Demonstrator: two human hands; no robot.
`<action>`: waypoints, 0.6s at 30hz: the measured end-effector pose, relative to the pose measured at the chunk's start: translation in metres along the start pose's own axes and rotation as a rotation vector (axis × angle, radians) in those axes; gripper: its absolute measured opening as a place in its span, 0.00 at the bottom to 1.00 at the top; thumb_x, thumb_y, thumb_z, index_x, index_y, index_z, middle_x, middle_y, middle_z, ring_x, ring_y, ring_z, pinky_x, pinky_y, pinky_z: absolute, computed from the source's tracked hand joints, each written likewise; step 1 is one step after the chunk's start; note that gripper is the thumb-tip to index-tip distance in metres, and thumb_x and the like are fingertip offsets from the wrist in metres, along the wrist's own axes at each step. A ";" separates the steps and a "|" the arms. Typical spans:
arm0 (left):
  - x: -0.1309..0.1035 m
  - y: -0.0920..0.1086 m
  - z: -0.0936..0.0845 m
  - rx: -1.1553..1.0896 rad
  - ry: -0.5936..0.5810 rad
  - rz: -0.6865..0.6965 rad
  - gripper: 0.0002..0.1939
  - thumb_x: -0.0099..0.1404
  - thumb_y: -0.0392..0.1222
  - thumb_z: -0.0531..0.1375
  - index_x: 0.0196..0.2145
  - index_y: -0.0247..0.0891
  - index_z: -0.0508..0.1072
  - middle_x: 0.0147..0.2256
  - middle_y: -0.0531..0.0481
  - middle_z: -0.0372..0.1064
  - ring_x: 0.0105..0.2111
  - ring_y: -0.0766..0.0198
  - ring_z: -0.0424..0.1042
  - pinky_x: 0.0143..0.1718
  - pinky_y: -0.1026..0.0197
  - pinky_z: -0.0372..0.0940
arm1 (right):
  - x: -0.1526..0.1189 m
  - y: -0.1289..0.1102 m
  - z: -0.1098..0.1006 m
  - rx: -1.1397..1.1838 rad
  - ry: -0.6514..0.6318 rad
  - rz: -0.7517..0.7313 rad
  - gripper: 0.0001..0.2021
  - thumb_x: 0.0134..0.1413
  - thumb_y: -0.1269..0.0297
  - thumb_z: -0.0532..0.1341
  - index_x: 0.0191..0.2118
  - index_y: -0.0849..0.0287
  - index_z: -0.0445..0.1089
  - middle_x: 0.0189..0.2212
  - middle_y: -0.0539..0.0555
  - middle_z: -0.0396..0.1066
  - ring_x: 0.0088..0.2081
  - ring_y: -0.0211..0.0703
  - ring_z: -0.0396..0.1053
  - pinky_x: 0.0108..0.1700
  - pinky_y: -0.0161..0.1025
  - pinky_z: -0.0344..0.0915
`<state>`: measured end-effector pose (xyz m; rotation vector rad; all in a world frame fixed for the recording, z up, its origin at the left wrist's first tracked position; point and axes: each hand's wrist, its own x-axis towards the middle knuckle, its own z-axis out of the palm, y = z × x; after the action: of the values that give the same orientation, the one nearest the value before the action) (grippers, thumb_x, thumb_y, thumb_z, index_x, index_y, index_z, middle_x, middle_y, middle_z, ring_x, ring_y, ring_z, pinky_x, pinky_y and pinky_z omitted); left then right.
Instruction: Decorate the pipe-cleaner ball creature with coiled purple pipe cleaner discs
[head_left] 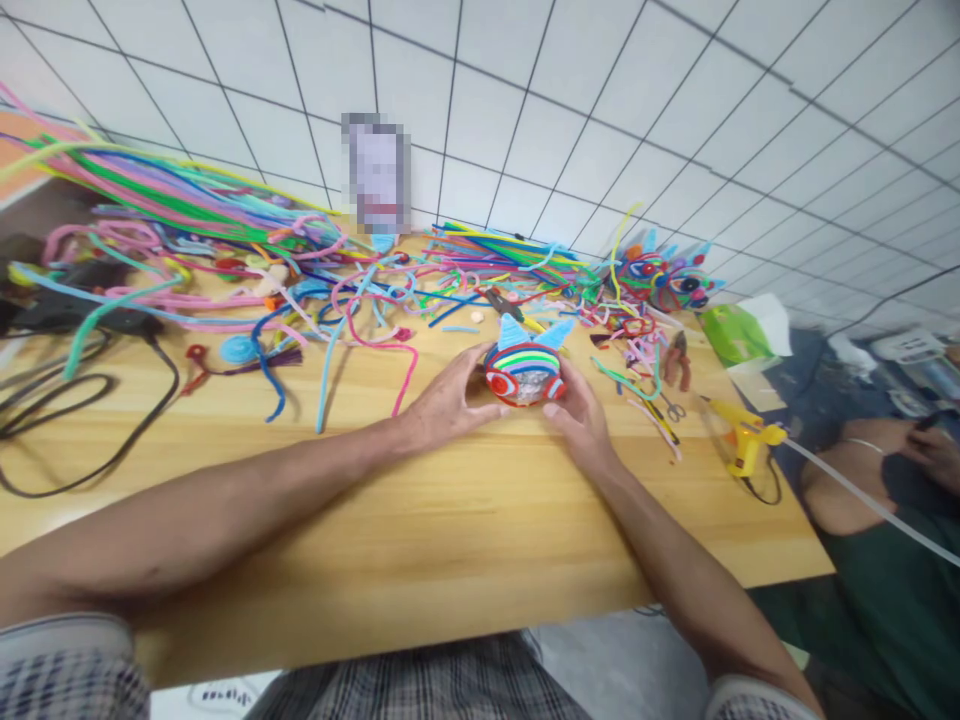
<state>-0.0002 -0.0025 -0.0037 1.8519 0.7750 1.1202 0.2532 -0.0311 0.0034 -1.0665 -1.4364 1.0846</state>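
Between my two hands sits a round craft head (526, 372) wound with coloured pipe cleaners. It has two light blue pointed ears, a rainbow band, red ringed eyes and a bare silvery patch in front. My left hand (454, 395) is curved round its left side, the thumb near the lower edge. My right hand (581, 410) holds the other side the same way. Fingers behind the head are partly hidden. Just beyond it lie pliers (504, 303) with dark jaws, among scattered pipe cleaner pieces.
Bundles of pipe cleaners (225, 205) line the wall. Two similar finished heads (664, 275) stand at back right. Red-handled pliers (679, 362), scissors (673, 408) and a yellow glue gun (746, 440) lie rightward. A black cable (112, 470) loops at left. Another person (870, 490) sits at right.
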 end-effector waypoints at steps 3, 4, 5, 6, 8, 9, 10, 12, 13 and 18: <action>0.001 -0.005 0.001 -0.048 -0.023 0.007 0.43 0.69 0.50 0.70 0.74 0.40 0.58 0.68 0.32 0.67 0.63 0.45 0.74 0.66 0.39 0.70 | -0.001 -0.003 0.003 -0.042 -0.002 0.032 0.45 0.54 0.44 0.75 0.73 0.51 0.63 0.74 0.60 0.63 0.73 0.64 0.63 0.74 0.64 0.62; 0.002 -0.005 0.001 -0.052 -0.027 0.010 0.43 0.69 0.51 0.69 0.74 0.40 0.58 0.68 0.32 0.67 0.63 0.45 0.74 0.67 0.40 0.69 | -0.001 -0.003 0.003 -0.046 0.000 0.039 0.45 0.54 0.44 0.75 0.74 0.51 0.62 0.74 0.60 0.63 0.73 0.64 0.63 0.75 0.64 0.62; 0.002 -0.005 0.000 -0.048 -0.027 0.011 0.42 0.70 0.53 0.69 0.74 0.40 0.59 0.68 0.32 0.67 0.64 0.44 0.74 0.67 0.40 0.69 | -0.001 -0.004 0.003 -0.048 0.003 0.045 0.45 0.55 0.44 0.74 0.74 0.51 0.62 0.74 0.60 0.63 0.73 0.64 0.63 0.75 0.64 0.61; 0.002 -0.005 -0.001 -0.038 -0.025 0.006 0.41 0.70 0.54 0.68 0.74 0.40 0.60 0.68 0.33 0.67 0.64 0.44 0.74 0.67 0.40 0.69 | -0.001 -0.003 0.003 -0.051 0.004 0.050 0.45 0.55 0.44 0.74 0.74 0.51 0.62 0.74 0.59 0.63 0.74 0.64 0.63 0.75 0.64 0.61; 0.003 -0.004 -0.003 -0.007 -0.023 -0.011 0.40 0.71 0.57 0.67 0.73 0.39 0.62 0.68 0.33 0.68 0.64 0.44 0.74 0.68 0.40 0.68 | -0.001 -0.002 0.004 -0.052 0.004 0.049 0.46 0.55 0.44 0.75 0.75 0.50 0.60 0.75 0.59 0.62 0.74 0.64 0.62 0.76 0.64 0.59; 0.003 -0.003 -0.004 0.009 -0.026 -0.019 0.39 0.72 0.58 0.66 0.72 0.39 0.63 0.67 0.33 0.69 0.63 0.44 0.74 0.68 0.40 0.68 | -0.001 -0.002 0.004 -0.050 0.007 0.048 0.47 0.54 0.44 0.75 0.76 0.50 0.60 0.75 0.59 0.61 0.75 0.64 0.61 0.76 0.64 0.59; 0.003 -0.003 -0.005 0.023 -0.028 -0.026 0.38 0.73 0.59 0.65 0.72 0.38 0.63 0.67 0.33 0.69 0.63 0.44 0.74 0.68 0.39 0.68 | -0.001 -0.001 0.004 -0.046 0.011 0.047 0.48 0.54 0.44 0.75 0.76 0.50 0.59 0.75 0.59 0.61 0.75 0.64 0.60 0.77 0.64 0.58; 0.003 -0.002 -0.006 0.037 -0.034 -0.039 0.38 0.74 0.59 0.63 0.73 0.39 0.62 0.67 0.33 0.69 0.63 0.44 0.74 0.67 0.39 0.68 | 0.000 0.001 0.006 -0.037 0.019 0.053 0.50 0.53 0.44 0.76 0.76 0.50 0.57 0.76 0.60 0.60 0.75 0.63 0.60 0.77 0.64 0.59; 0.002 -0.002 -0.006 0.043 -0.034 -0.045 0.38 0.74 0.58 0.63 0.73 0.39 0.61 0.67 0.33 0.69 0.63 0.45 0.75 0.67 0.39 0.68 | 0.000 0.001 0.006 -0.037 0.021 0.059 0.50 0.53 0.45 0.76 0.76 0.51 0.57 0.76 0.61 0.60 0.75 0.63 0.61 0.76 0.63 0.59; -0.001 -0.004 -0.004 0.163 0.062 -0.015 0.39 0.71 0.51 0.67 0.72 0.39 0.59 0.67 0.30 0.65 0.57 0.48 0.76 0.65 0.40 0.69 | -0.001 0.005 0.006 -0.076 0.058 0.054 0.48 0.54 0.44 0.75 0.74 0.53 0.59 0.73 0.63 0.64 0.71 0.61 0.66 0.75 0.61 0.62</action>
<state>-0.0050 -0.0003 -0.0065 1.9493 0.9388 1.1386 0.2473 -0.0311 -0.0023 -1.1872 -1.4195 1.0362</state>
